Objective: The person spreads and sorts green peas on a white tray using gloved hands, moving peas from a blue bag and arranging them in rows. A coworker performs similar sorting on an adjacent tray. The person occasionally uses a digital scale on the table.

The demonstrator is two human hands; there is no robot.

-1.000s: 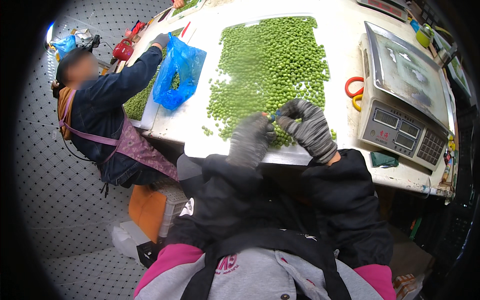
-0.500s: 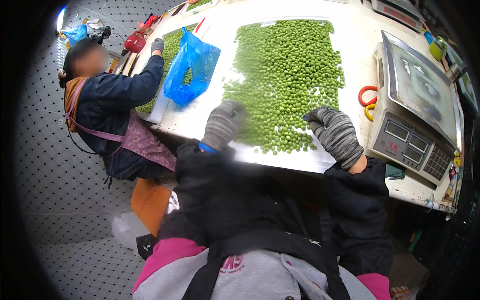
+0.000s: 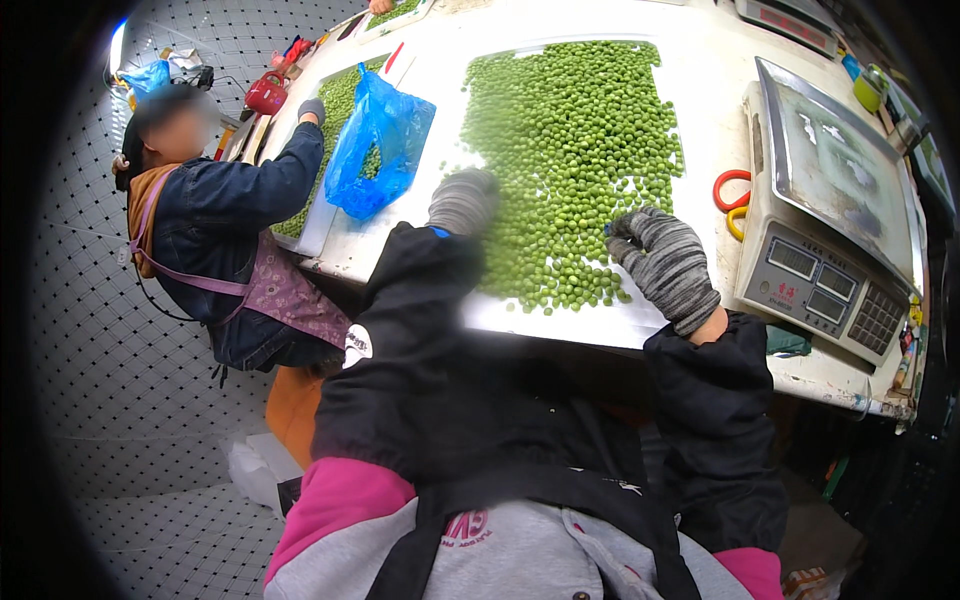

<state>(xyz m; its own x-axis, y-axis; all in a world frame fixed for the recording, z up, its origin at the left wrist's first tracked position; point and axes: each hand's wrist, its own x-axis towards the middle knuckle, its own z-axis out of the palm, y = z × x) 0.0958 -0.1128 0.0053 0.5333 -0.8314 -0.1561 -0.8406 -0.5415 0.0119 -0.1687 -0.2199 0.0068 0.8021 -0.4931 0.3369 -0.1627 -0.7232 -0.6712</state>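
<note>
Green peas (image 3: 575, 130) lie loose in a broad layer on a white tray (image 3: 625, 326), on the desk (image 3: 705, 75) in front of the person. L hand (image 3: 463, 200), in a grey glove w/ blue at the cuff, is at the peas' L edge; blurred, so can't tell if its fingers are apart or together. R hand (image 3: 672, 265), also grey-gloved, is at the R edge, fingers bent; can't tell if they're shut on anything. Blue bag (image 3: 398, 125) L of tray, nr a co-worker (image 3: 215, 215); scale (image 3: 822, 180) R, w/ red-and-yellow handles (image 3: 718, 192) beside it.
</note>
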